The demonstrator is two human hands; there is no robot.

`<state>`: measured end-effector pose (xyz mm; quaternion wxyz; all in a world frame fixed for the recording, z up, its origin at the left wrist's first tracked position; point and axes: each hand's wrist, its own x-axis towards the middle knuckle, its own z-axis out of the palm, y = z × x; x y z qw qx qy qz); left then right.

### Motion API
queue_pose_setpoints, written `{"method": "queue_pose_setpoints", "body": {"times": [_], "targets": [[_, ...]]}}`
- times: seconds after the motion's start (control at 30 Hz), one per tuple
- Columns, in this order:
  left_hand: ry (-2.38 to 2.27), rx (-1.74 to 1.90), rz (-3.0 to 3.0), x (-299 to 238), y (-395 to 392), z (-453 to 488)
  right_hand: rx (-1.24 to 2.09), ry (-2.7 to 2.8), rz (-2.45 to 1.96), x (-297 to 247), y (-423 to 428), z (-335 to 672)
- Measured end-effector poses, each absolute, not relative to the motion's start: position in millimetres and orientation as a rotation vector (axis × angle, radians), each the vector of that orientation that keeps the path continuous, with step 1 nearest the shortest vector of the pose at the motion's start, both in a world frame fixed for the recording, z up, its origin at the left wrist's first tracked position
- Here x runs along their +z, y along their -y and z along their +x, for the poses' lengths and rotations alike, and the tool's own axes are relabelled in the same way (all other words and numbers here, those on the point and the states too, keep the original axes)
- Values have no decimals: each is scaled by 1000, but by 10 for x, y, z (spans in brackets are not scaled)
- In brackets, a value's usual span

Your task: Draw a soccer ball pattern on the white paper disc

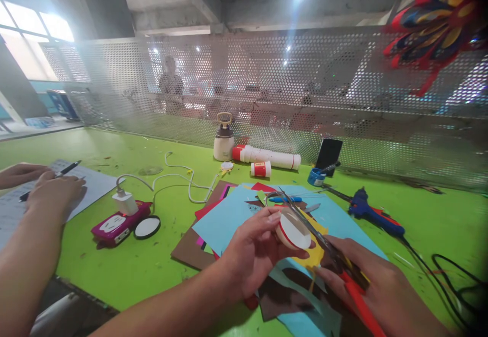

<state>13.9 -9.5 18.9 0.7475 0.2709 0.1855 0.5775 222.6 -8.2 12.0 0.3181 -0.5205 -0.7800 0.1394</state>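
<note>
The round, white, red-banded paper cup (294, 233) is pinched in the left hand (256, 250) near the close edge of the green table (143, 266), seemingly steadied beside red-handled metal scissors (331, 253) (the right hand (375, 271) clasps them).

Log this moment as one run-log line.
left hand: holds round white-and-red piece | right hand: holds scissors | below hands: coloured sheets | on green table: blue glue gun

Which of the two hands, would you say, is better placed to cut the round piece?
Probably the right hand: it grips the scissors, blades close by the round piece. The left hand holds that piece, so seems better suited to steadying.
</note>
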Motion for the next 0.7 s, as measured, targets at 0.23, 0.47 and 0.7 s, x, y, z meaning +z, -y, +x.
{"method": "queue_pose_setpoints", "body": {"times": [0.23, 0.47, 0.7], "targets": [[-406, 1242, 605, 168, 66, 137, 400, 2172, -1326, 124, 13, 2268], [-400, 1223, 613, 151, 38, 124, 381, 1986, -1325, 72, 87, 2181], [-396, 1230, 602, 156, 31, 134, 359, 1995, -1291, 43, 52, 2193]]}}
